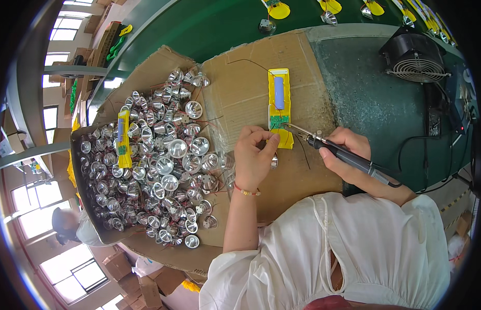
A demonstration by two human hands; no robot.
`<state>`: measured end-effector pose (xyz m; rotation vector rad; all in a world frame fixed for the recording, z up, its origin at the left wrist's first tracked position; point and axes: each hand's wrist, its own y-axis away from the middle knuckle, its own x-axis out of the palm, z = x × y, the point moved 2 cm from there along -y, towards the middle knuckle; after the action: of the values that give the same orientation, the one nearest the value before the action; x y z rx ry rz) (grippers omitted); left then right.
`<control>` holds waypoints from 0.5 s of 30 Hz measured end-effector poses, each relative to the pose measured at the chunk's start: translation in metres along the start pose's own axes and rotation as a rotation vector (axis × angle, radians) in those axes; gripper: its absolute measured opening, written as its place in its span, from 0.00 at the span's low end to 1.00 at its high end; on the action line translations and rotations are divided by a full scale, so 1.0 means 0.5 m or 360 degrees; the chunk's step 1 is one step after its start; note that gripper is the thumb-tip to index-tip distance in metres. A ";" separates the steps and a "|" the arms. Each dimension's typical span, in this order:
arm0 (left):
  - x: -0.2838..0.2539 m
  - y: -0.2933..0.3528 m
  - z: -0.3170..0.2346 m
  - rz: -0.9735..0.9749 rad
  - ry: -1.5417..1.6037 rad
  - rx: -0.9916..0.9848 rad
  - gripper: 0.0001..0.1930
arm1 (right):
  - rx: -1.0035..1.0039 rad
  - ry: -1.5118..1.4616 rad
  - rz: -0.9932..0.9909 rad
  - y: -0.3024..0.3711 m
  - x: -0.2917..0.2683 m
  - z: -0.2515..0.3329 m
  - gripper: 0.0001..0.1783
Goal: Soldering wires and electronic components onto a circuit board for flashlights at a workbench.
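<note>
My right hand grips a soldering iron with a dark handle. Its metal tip reaches the green circuit board in a yellow flashlight housing. A pale purple cylindrical battery lies in that housing above the board. Beside the board's lower left, my left hand is closed in a pinch; the fingers hide what is between them. Part of a silver reflector shows by the left hand, mostly covered. Thin dark wires run out from both ends of the housing.
A cardboard box at left is heaped with shiny reflectors; another yellow housing rests on them. Flat cardboard lies under the work. A black fan stands far right, near cables. Several yellow housings line the far side.
</note>
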<state>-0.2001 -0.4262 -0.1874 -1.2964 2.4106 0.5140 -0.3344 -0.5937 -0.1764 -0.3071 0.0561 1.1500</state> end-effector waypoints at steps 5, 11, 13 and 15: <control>0.003 -0.004 0.007 0.0010 0.0059 -0.0047 0.06 | -0.0304 0.0146 0.0100 -0.006 -0.005 0.012 0.08; 0.001 -0.005 0.012 0.0025 0.0077 -0.0036 0.06 | 0.0007 -0.0130 -0.0225 0.017 -0.023 -0.011 0.07; 0.001 -0.005 0.011 0.0011 0.0070 -0.0022 0.06 | 0.0125 -0.0232 -0.0288 0.023 -0.026 -0.015 0.07; 0.002 -0.006 0.010 0.0001 0.0063 -0.0006 0.06 | 0.0304 -0.0391 -0.0365 0.032 -0.030 -0.029 0.07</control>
<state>-0.1974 -0.4263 -0.1929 -1.3194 2.4436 0.4979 -0.3533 -0.6050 -0.1904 -0.0008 -0.0834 0.9391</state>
